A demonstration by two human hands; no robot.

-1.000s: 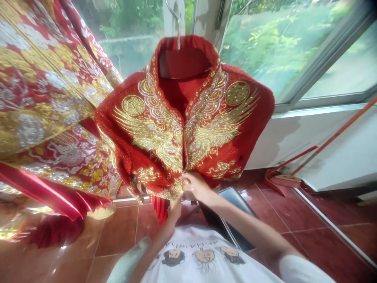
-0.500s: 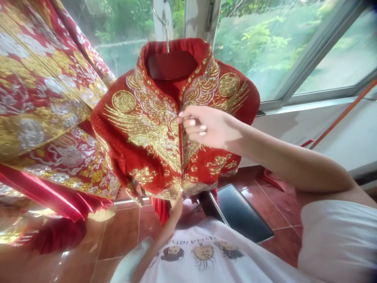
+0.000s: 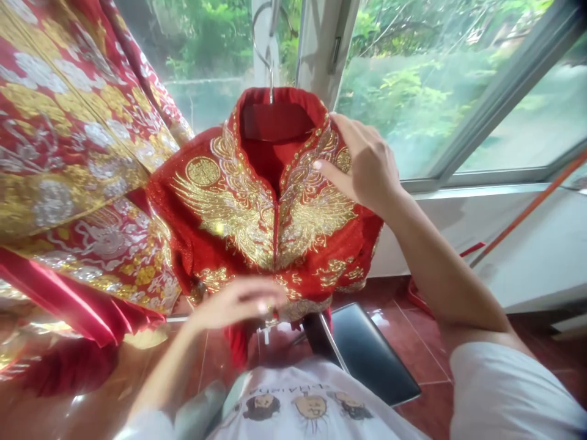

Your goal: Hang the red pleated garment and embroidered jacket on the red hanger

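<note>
A white shirt [image 3: 293, 397] lay nearest, at 6 o'clock. At 7, the left hand [image 3: 236, 302], blurred, reached across the hem of the red jacket [image 3: 257, 214]; whether it gripped, I cannot tell. At 2, the right hand [image 3: 367, 162] spread thumb and fingers apart on one shoulder. The jacket hung centrally from a hanger [image 3: 271, 85] at 12.

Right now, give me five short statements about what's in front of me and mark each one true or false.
1. The jacket hangs from a metal hook. True.
2. The left hand is near the hem. True.
3. Both hands are at the hem. False: the right hand is beside the collar.
4. The jacket is blue. False: it is red, with gold embroidery.
5. Windows are behind the jacket. True.
</note>
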